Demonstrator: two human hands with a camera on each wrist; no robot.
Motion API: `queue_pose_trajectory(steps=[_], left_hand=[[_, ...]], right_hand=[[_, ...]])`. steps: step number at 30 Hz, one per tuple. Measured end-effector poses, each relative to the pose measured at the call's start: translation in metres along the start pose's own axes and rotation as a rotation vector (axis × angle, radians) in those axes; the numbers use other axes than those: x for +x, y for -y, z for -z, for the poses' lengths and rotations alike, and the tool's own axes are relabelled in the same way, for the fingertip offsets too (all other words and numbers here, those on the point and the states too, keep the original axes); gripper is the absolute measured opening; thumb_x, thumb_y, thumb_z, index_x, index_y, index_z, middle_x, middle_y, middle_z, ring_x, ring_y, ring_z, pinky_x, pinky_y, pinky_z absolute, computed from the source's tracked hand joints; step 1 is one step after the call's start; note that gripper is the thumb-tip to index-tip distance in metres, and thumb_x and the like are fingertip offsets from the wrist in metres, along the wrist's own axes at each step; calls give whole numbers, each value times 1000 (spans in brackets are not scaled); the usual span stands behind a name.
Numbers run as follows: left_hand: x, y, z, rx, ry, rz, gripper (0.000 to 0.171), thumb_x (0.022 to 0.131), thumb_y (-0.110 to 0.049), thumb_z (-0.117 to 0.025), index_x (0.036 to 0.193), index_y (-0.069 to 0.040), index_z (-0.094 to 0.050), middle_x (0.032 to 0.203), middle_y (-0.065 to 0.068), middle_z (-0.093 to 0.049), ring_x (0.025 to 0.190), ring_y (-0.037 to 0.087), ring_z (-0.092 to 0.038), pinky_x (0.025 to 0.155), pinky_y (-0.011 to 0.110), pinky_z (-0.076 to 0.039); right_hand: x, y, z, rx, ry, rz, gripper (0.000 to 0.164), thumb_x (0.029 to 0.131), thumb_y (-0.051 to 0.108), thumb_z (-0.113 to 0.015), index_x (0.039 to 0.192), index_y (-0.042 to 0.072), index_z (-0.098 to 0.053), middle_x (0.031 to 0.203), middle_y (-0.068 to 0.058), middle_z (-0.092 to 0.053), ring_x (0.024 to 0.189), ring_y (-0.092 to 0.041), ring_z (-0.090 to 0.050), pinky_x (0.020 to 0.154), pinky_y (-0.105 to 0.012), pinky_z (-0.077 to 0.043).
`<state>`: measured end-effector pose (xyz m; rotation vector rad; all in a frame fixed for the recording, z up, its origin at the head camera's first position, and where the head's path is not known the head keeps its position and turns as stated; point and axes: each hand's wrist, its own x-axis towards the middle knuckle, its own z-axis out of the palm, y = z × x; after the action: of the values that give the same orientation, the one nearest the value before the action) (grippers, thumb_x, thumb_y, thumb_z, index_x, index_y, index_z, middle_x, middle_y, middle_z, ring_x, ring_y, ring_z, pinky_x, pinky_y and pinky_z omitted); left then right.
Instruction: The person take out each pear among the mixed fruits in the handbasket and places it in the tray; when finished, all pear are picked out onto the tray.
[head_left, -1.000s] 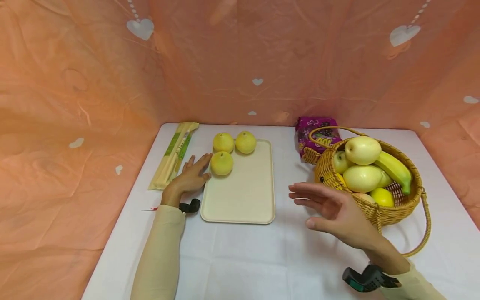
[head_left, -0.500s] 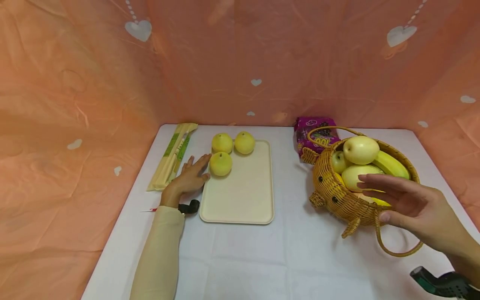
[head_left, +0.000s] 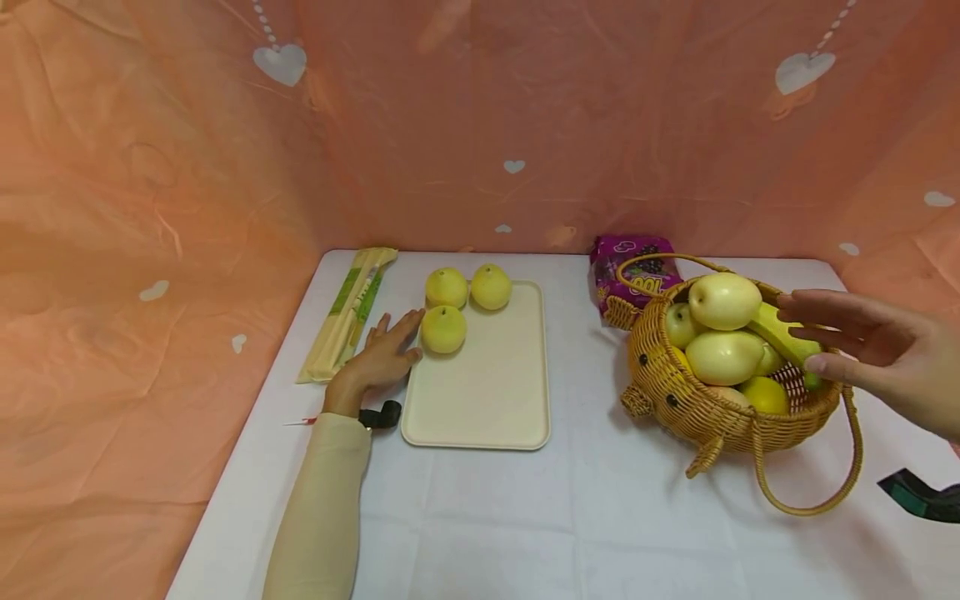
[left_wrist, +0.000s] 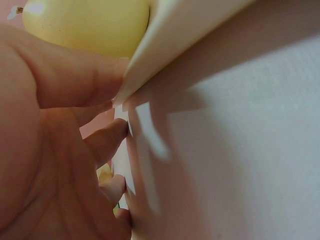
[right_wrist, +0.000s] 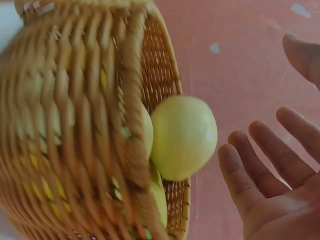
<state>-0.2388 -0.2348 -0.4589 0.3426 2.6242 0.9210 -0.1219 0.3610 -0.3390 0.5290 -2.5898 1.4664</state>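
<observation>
My left hand [head_left: 381,360] rests beside the upper left edge of a cream tray [head_left: 487,400], fingers spread on the table. In the left wrist view, the thumb [left_wrist: 85,82] lies against the tray's rim, near a yellow-green round fruit [left_wrist: 85,25]. Three such fruits, pear-like, sit together at the tray's upper left. My right hand [head_left: 885,354] hovers at the right side of a wicker basket [head_left: 690,417], fingers extended, holding nothing. The basket has a pig face and holds pale green fruit [head_left: 723,302], a banana [head_left: 780,331] and a yellow fruit [head_left: 765,395].
A purple grape-print packet [head_left: 633,258] lies behind the basket. Left of the tray is a long tan and green package [head_left: 348,317]. One basket handle [head_left: 847,492] hangs down onto the white tabletop [head_left: 480,525]. Orange cloth with hearts surrounds the table.
My right hand has swept right from in front of the basket, then up to its right side. My left hand and the fruit have stayed where they were.
</observation>
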Motion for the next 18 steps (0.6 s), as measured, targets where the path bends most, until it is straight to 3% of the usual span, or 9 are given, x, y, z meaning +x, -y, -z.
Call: queue_pose_trajectory(steps=[6, 10, 13, 16, 18], left_hand=[[0, 1, 0, 5, 2, 13, 73, 112, -14, -50, 177, -14, -18, 185, 16, -11, 169, 48, 16, 135, 64, 14], [0, 1, 0, 0, 4, 13, 73, 112, -15, -51, 177, -14, -18, 185, 16, -11, 169, 47, 16, 135, 64, 15], [1, 1, 0, -1, 8, 7, 73, 111, -16, -51, 177, -13, -18, 185, 17, -11, 169, 48, 16, 135, 65, 15], [1, 2, 0, -1, 5, 8, 73, 111, -16, -51, 177, -13, -19, 185, 17, -11, 169, 49, 16, 135, 64, 15], [2, 1, 0, -3, 5, 11, 73, 111, -16, -51, 177, -13, -19, 185, 17, -11, 169, 49, 16, 135, 64, 15]], right_hand=[[22, 1, 8, -134, 25, -100, 66, 93, -19, -74, 153, 4, -60, 142, 20, -67, 121, 14, -65, 92, -2, -52], [36, -1, 11, -144, 49, -90, 64, 92, -17, -76, 151, 5, -63, 138, 18, -70, 120, 15, -67, 92, -3, -53], [43, -3, 11, -166, 47, -93, 65, 92, -13, -80, 150, 13, -66, 139, 20, -68, 119, 17, -66, 92, -2, -53], [51, -4, 10, -227, 52, -112, 66, 91, -6, -85, 149, 19, -67, 139, 26, -63, 117, 23, -62, 92, 1, -49], [56, -5, 10, -280, 62, -125, 64, 90, 1, -88, 149, 17, -67, 135, 32, -62, 115, 27, -58, 92, 3, -46]])
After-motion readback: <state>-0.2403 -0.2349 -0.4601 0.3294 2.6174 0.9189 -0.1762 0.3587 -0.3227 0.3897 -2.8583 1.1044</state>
